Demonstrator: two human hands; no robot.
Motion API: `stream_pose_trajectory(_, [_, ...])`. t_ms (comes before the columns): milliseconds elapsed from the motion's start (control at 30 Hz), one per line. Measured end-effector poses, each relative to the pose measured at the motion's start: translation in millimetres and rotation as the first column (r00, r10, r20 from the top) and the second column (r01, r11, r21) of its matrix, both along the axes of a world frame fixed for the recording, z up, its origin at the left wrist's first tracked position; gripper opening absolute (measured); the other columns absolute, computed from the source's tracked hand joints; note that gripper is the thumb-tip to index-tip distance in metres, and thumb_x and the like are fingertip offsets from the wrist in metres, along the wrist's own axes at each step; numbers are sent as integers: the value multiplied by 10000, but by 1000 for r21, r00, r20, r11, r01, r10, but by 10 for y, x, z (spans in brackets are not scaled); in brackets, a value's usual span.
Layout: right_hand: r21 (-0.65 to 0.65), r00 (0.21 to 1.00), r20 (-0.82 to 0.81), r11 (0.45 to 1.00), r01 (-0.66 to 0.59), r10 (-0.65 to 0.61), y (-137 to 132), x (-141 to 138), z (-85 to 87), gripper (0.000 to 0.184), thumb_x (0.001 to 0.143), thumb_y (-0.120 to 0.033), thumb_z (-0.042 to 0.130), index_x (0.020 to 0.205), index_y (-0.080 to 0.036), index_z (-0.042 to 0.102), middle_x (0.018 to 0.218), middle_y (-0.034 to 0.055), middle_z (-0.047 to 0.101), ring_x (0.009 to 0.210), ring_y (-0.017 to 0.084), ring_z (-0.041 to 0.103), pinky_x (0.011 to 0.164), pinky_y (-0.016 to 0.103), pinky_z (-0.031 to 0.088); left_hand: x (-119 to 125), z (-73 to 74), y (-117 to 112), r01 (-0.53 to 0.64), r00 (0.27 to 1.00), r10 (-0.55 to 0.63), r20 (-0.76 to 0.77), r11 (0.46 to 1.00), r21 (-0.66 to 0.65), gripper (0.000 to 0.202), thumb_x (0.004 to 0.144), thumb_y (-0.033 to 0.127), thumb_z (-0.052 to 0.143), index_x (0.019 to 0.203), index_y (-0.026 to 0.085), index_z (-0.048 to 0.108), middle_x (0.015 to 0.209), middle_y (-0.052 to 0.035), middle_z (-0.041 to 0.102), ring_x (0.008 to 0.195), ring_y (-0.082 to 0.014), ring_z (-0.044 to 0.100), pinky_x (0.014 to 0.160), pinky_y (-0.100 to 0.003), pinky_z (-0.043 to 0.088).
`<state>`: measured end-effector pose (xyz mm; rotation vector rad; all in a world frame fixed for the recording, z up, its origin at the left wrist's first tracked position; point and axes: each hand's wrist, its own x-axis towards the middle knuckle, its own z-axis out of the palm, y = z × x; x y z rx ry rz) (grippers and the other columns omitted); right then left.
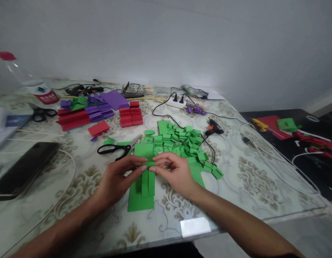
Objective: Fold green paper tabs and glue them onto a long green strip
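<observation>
A patterned bench [233, 204] stretches before me, a loose green pile [179, 139] of folded paper pieces across its middle. This side of the pile, the left hand [114, 177] and right hand [178, 175] nearly meet, thumbs and fingers pinched closed. Under them lies a long green sheet [135, 200]. Black scissors [127, 147] sit just beyond the left hand, a glue gun [213, 127] to the pile's right. Smallest, a green strip [149, 163] is held between both hands, over the sheet.
</observation>
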<state>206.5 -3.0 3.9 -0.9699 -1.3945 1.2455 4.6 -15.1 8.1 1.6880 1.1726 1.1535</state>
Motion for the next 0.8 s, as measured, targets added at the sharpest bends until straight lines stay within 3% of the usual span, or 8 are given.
stream_pose_trajectory(267, [87, 999, 8, 996, 37, -38, -8, 6, 10, 190, 747, -300, 881, 878, -223, 766, 793, 20, 793, 736, 174, 761, 726, 297, 629, 2, 48, -5, 10, 999, -8, -45, 999, 31, 131, 864, 222, 749, 991, 211, 780, 920, -33, 813, 787, -172, 757, 731, -253, 624])
stream_pose_trajectory(467, [138, 997, 70, 990, 18, -28, -39, 4, 48, 126, 779, -270, 861, 872, -226, 788, 803, 24, 807, 734, 182, 775, 722, 293, 643, 11, 60, -11, 14, 999, -13, -35, 1000, 22, 44, 855, 240, 758, 883, 210, 775, 804, -10, 796, 714, -159, 744, 677, -230, 610])
stream_pose_trajectory(600, [150, 997, 58, 988, 34, -43, -46, -11, 19, 191, 769, -278, 868, 927, -222, 776, 812, 26, 806, 751, 187, 778, 728, 294, 643, 25, 56, -10, 1, 1000, -1, -1, 1000, -7, 24, 846, 211, 759, 869, 204, 759, 770, 8, 775, 691, -141, 733, 662, -208, 598])
stream_pose_trajectory(800, [260, 982, 151, 963, 70, -112, -51, 5, 12, 104, 796, -275, 850, 870, -232, 792, 768, 16, 796, 662, 167, 736, 619, 272, 606, 22, 35, -6, 2, 999, -3, -44, 1000, -4, 62, 850, 249, 767, 902, 218, 779, 834, -7, 798, 746, -160, 748, 697, -229, 604])
